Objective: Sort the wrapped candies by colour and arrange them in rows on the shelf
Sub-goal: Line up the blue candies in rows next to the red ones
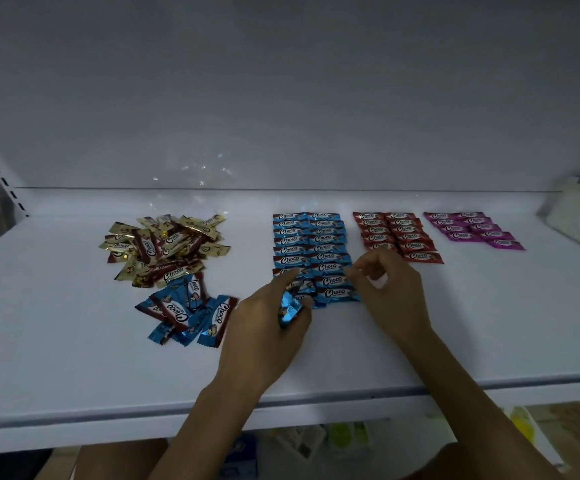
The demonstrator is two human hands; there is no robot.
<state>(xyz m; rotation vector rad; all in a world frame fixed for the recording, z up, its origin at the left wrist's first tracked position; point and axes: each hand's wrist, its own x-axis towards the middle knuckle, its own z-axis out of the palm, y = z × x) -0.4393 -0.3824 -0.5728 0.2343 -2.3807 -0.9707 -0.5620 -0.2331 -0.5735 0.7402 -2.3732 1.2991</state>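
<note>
Our 2 forearms are lying across the front lip of the shelf (pixel 74 341), both hands sitting at the near end of the blue rows (pixel 311 251), running in 2 columns. Our left hand (pixel 268 317) is grasping a blue candy (pixel 290 306) curled against the palm. Our right hand (pixel 389 289) is hovering with fingers curled and tips meeting at the block's right edge; we cannot tell whether it is pinching a wrapper end or holding nothing. We are judging that the next placement is turning on this: the free spot seems to be lying just ahead of our left hand, the nearer one, at the near end of the left column, and every laid candy is pointing its long axis left to right, while the held one is sitting tilted. Off to the left, the loose blue pile (pixel 186 315) and gold pile (pixel 165 245) are waiting; red rows (pixel 396 235) and purple rows (pixel 472 228) are lying to the right.
</note>
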